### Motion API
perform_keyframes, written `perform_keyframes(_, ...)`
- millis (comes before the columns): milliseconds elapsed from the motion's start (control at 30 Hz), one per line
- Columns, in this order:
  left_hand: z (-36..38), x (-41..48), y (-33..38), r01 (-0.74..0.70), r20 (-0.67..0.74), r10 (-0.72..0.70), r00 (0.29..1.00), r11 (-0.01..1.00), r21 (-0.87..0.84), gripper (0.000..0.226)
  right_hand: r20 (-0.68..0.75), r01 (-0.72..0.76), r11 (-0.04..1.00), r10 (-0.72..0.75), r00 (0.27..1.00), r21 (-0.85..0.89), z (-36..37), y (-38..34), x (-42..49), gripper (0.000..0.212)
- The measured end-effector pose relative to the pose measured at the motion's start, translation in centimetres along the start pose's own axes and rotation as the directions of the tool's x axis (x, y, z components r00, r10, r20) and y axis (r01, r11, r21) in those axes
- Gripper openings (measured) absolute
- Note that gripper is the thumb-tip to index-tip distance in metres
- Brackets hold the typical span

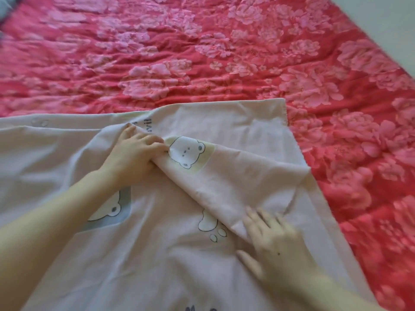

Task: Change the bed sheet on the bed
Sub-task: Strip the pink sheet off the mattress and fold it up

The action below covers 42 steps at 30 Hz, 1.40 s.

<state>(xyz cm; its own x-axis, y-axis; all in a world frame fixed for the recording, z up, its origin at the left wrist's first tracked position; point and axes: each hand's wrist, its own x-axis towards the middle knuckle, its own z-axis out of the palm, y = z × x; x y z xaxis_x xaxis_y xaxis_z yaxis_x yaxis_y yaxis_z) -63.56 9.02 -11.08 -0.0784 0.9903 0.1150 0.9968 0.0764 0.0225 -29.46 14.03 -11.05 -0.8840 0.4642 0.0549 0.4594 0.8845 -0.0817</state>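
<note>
A pale pink bed sheet [161, 254] printed with white bears lies partly folded over the near half of the bed. Under it, a red quilted cover [202, 52] with pink flowers spreads across the whole bed. My left hand [134, 153] grips a bunched fold of the pink sheet near its middle, fingers curled round the cloth beside a bear print. My right hand [271, 241], blurred, lies with fingers spread flat on the sheet at the lower edge of the folded-over flap. The flap's corner [281, 102] rests on the red cover.
The bed's right edge [379, 39] runs diagonally at the upper right, with pale floor beyond it. A dark grey object [5, 10] shows at the top left corner. The far half of the red cover lies bare.
</note>
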Motion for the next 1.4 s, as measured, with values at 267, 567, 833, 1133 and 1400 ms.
perform_keyframes(267, -3.2, 9.8, 0.7, 0.440, -0.220, -0.478, 0.851, 0.876, -0.198, 0.028, -0.295, -0.505, 0.848, 0.529, 0.796, 0.159, -8.4, 14.8, 13.7, 0.021)
perform_keyframes(567, 8.8, 14.7, 1.0, 0.579, -0.250, -0.578, 0.777, 0.812, -0.077, 0.027, -0.105, -0.657, 0.741, 0.649, 0.754, -0.136, -2.0, 21.5, 25.8, 0.034)
perform_keyframes(833, 10.3, 16.2, -0.3, 0.533, -0.352, -0.536, 0.767, 0.838, -0.115, 0.026, -0.200, -0.605, 0.786, 0.578, 0.791, -0.126, 2.5, 19.3, 23.0, 0.048)
perform_keyframes(1133, 6.5, 13.9, 4.2, 0.576, -0.179, -0.600, 0.779, 0.799, -0.173, 0.042, -0.045, -0.380, 0.925, 0.379, 0.924, -0.009, 6.9, 9.6, 6.3, 0.059)
perform_keyframes(1400, 1.3, -15.5, 17.7, 0.414, 0.155, -0.406, 0.901, 0.910, -0.020, 0.057, 0.078, -0.426, 0.895, 0.438, 0.896, -0.134, 6.2, 9.2, 6.9, 0.067)
